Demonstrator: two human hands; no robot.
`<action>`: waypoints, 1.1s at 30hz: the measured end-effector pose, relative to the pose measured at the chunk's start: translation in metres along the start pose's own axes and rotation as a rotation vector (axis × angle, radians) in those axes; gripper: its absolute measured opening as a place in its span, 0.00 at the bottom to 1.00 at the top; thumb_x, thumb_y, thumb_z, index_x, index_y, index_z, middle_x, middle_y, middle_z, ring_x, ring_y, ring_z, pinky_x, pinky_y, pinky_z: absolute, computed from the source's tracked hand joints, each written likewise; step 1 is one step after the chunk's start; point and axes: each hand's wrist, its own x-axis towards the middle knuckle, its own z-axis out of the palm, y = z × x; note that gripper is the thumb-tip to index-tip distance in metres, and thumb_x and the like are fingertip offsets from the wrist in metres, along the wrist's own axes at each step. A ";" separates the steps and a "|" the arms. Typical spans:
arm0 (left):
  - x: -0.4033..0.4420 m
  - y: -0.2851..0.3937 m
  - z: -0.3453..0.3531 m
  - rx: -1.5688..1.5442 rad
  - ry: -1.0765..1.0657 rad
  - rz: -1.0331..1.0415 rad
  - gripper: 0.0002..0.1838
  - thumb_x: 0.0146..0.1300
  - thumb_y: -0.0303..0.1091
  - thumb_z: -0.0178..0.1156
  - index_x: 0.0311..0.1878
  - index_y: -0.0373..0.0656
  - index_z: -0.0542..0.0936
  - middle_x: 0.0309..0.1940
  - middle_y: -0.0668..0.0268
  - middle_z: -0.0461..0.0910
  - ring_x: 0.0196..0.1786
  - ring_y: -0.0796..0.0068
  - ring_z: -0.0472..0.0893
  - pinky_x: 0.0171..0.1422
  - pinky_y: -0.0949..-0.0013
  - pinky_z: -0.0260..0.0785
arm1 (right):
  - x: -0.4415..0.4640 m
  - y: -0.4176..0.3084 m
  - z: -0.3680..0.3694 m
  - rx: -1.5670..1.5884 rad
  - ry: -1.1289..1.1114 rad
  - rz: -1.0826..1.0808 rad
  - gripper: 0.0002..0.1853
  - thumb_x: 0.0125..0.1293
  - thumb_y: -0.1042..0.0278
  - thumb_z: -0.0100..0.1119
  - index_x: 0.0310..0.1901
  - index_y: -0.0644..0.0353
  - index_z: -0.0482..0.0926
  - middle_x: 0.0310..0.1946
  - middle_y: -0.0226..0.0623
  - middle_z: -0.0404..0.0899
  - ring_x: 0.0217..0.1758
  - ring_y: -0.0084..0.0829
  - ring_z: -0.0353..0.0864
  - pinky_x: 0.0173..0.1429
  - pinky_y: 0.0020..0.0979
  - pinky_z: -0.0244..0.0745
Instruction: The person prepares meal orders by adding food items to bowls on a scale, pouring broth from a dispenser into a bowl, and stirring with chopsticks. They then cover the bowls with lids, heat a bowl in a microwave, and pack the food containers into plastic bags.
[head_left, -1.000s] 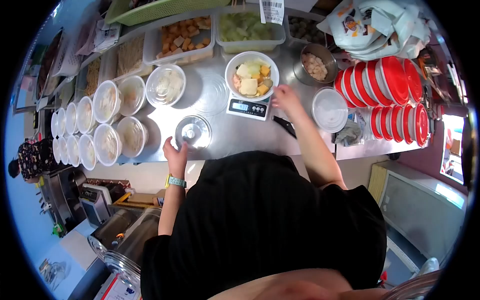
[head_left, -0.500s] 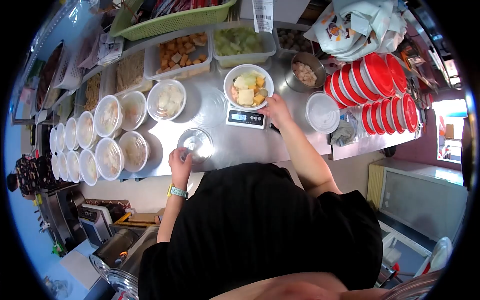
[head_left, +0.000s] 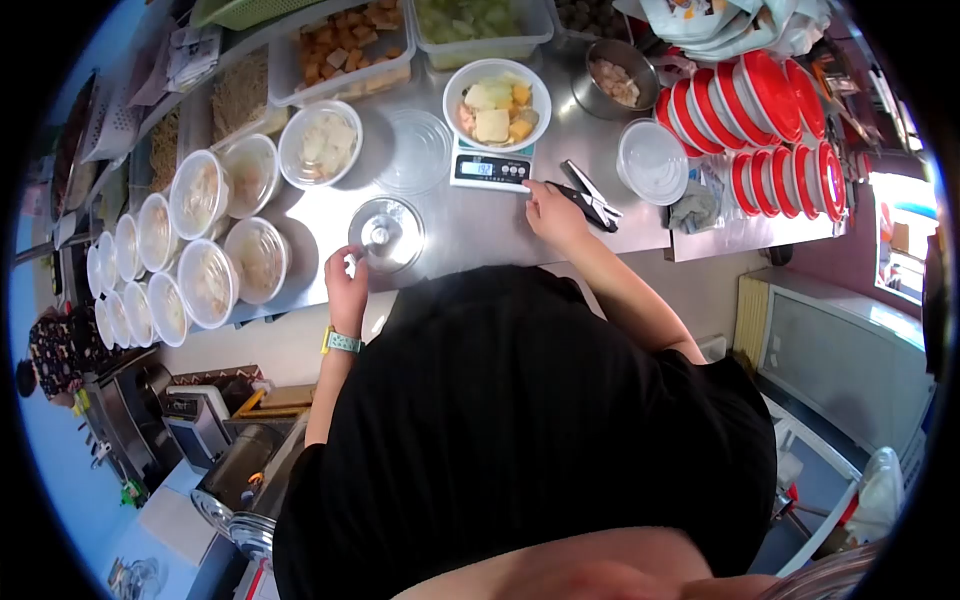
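Note:
A white bowl of mixed food, with tofu-like blocks and yellow and green pieces, sits on a small digital scale with a lit display. My right hand is by the scale's lower right corner, a finger extended to its edge, holding nothing. Beside it lie black-handled scissors. At the table's front edge, my left hand is empty, thumb and fingers apart, close to a round metal lid. Behind that lid lies a clear plastic lid.
Several lidded bowls stand in rows on the left. Tubs of orange cubes and green pieces line the back. To the right are a metal pot, clear lids, a grey cloth and stacked red-rimmed containers.
My right hand has left the bowl's rim and moved down to the scale's corner, uncovering the scissors. My left hand stays near the metal lid. The whole view has shifted.

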 end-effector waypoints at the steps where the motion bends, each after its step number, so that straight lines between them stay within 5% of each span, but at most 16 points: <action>1: -0.002 -0.002 0.001 0.004 -0.006 -0.009 0.18 0.59 0.32 0.60 0.52 0.38 0.75 0.50 0.51 0.74 0.52 0.54 0.74 0.57 0.57 0.67 | -0.004 0.000 0.006 0.003 -0.010 0.005 0.22 0.66 0.61 0.48 0.62 0.53 0.69 0.48 0.47 0.77 0.43 0.47 0.80 0.47 0.46 0.76; 5: 0.002 0.000 0.006 0.127 -0.024 0.026 0.36 0.49 0.41 0.69 0.61 0.39 0.67 0.58 0.47 0.69 0.61 0.47 0.68 0.65 0.52 0.61 | 0.001 -0.015 0.004 -0.208 -0.114 0.127 0.30 0.68 0.56 0.44 0.72 0.45 0.57 0.42 0.44 0.81 0.43 0.44 0.82 0.46 0.45 0.76; 7: 0.002 0.014 0.011 0.379 0.038 0.263 0.46 0.45 0.46 0.73 0.65 0.40 0.62 0.63 0.44 0.62 0.67 0.41 0.60 0.69 0.48 0.55 | 0.006 -0.021 0.001 -0.250 -0.180 0.159 0.32 0.67 0.56 0.45 0.73 0.44 0.55 0.39 0.45 0.82 0.41 0.43 0.83 0.44 0.45 0.77; 8: 0.004 0.018 0.013 0.392 -0.050 0.216 0.52 0.42 0.50 0.75 0.69 0.43 0.58 0.70 0.43 0.52 0.72 0.34 0.49 0.72 0.40 0.48 | 0.006 -0.025 -0.003 -0.251 -0.182 0.159 0.32 0.67 0.56 0.45 0.73 0.44 0.55 0.39 0.45 0.82 0.41 0.43 0.83 0.44 0.45 0.77; 13: 0.001 0.038 0.021 0.673 -0.211 0.204 0.57 0.39 0.58 0.74 0.72 0.50 0.56 0.73 0.40 0.44 0.73 0.28 0.42 0.69 0.28 0.43 | 0.011 -0.025 -0.001 -0.360 -0.239 0.178 0.37 0.65 0.58 0.48 0.75 0.43 0.49 0.30 0.43 0.82 0.32 0.42 0.82 0.38 0.44 0.77; 21: 0.010 0.040 0.017 0.622 -0.127 0.145 0.49 0.41 0.47 0.74 0.69 0.54 0.62 0.74 0.45 0.44 0.75 0.34 0.43 0.71 0.29 0.40 | 0.021 -0.034 -0.024 -0.335 -0.340 0.192 0.37 0.64 0.59 0.49 0.74 0.45 0.50 0.30 0.43 0.83 0.32 0.43 0.83 0.37 0.45 0.77; 25: 0.010 0.029 0.014 0.453 -0.053 0.280 0.41 0.46 0.45 0.71 0.65 0.49 0.66 0.72 0.47 0.52 0.73 0.38 0.51 0.73 0.38 0.46 | 0.021 -0.031 -0.019 -0.267 -0.320 0.192 0.34 0.65 0.56 0.46 0.73 0.47 0.53 0.34 0.46 0.83 0.36 0.45 0.83 0.41 0.45 0.77; 26: 0.008 0.041 0.011 0.436 -0.005 0.325 0.32 0.51 0.40 0.67 0.60 0.47 0.70 0.67 0.48 0.61 0.68 0.41 0.58 0.71 0.45 0.51 | 0.021 -0.032 -0.019 -0.265 -0.309 0.187 0.34 0.66 0.56 0.46 0.74 0.47 0.52 0.34 0.46 0.83 0.36 0.45 0.83 0.41 0.45 0.77; 33: 0.007 0.035 0.014 0.312 0.059 0.311 0.17 0.56 0.30 0.60 0.51 0.44 0.76 0.54 0.51 0.71 0.59 0.48 0.67 0.65 0.52 0.60 | 0.019 -0.029 -0.020 -0.232 -0.330 0.171 0.36 0.66 0.55 0.45 0.74 0.47 0.49 0.34 0.47 0.83 0.36 0.46 0.83 0.42 0.47 0.77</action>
